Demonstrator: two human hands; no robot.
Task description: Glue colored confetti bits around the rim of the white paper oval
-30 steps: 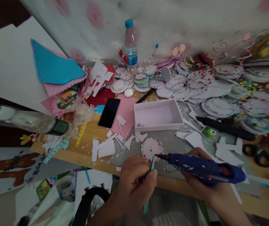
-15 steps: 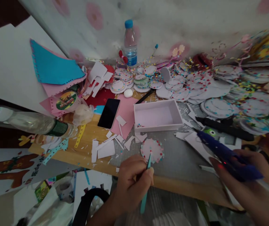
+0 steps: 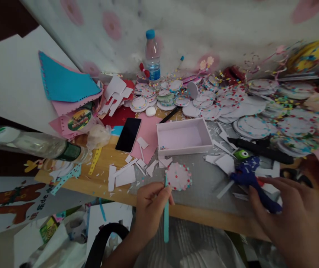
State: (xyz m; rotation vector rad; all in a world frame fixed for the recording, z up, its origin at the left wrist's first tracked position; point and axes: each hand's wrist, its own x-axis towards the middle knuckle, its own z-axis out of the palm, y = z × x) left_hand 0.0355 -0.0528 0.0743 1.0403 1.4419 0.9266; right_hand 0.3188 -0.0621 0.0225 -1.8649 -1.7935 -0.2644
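Observation:
My left hand (image 3: 152, 208) is closed around slim teal tweezers (image 3: 166, 221), held upright at the desk's front edge. Their tip is beside the left rim of a round white paper disc (image 3: 178, 176) edged with red, pink and blue bits, which lies flat on the grey mat. My right hand (image 3: 284, 212) has its fingers apart over a dark blue glue gun (image 3: 247, 171) that rests on the mat among paper scraps. Thumb and forefinger lie on either side of its handle; whether they touch it is hard to tell.
Behind the disc stands an open white box (image 3: 184, 149). A phone (image 3: 128, 134), a water bottle (image 3: 152, 56) and piles of decorated discs (image 3: 253, 126) lie around it. At left, a clear bottle (image 3: 41, 144) lies on its side. A black tool (image 3: 262, 150) is at right.
The glue gun has come down onto the mat, and my right hand has loosened around it. My left hand has shifted left, taking the tweezers from the disc's middle to its left rim.

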